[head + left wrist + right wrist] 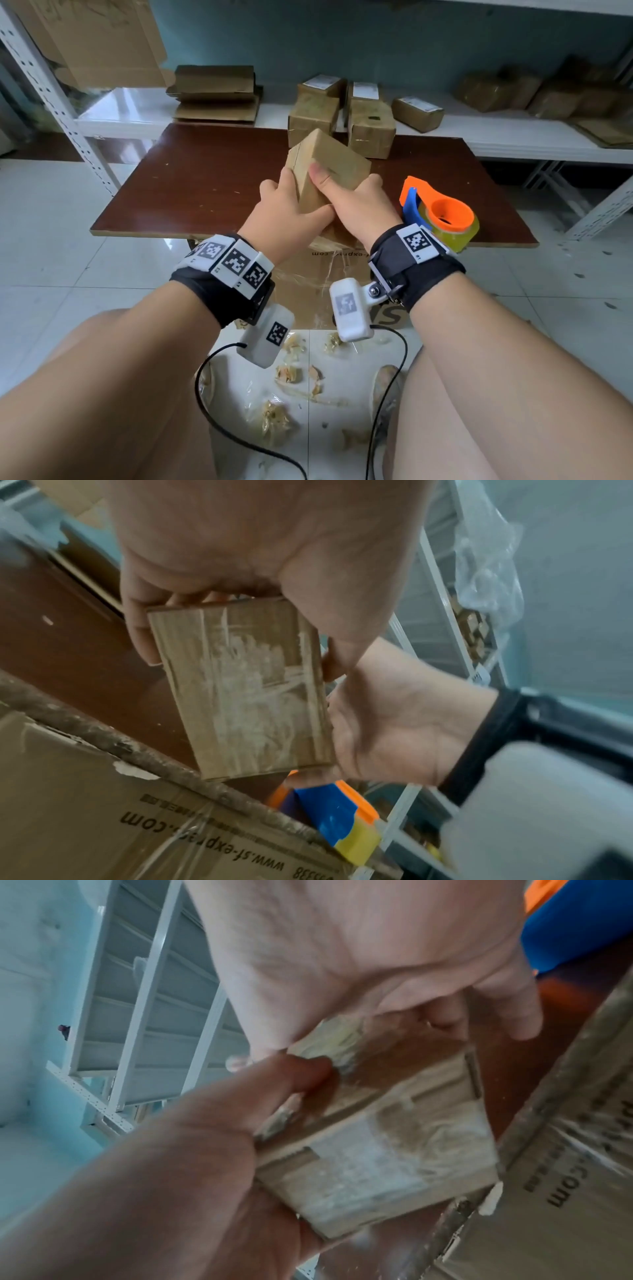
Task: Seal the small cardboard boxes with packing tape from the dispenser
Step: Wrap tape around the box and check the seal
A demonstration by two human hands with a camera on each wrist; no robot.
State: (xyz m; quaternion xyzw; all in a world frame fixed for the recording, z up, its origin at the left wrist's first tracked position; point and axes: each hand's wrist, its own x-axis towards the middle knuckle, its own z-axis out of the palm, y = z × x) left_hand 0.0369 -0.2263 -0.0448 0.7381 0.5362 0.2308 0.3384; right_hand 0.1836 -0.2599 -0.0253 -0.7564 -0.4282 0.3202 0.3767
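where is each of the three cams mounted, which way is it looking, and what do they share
Head: worn on the head, looks forward and down at the small box over the brown board; both forearms, left hand and right hand show.
Left wrist: looks along the left palm at the box's underside; right palm shows.
Right wrist: looks along the right palm at the box's end; left thumb shows.
Shared: all three see the box held in both hands and the tape dispenser.
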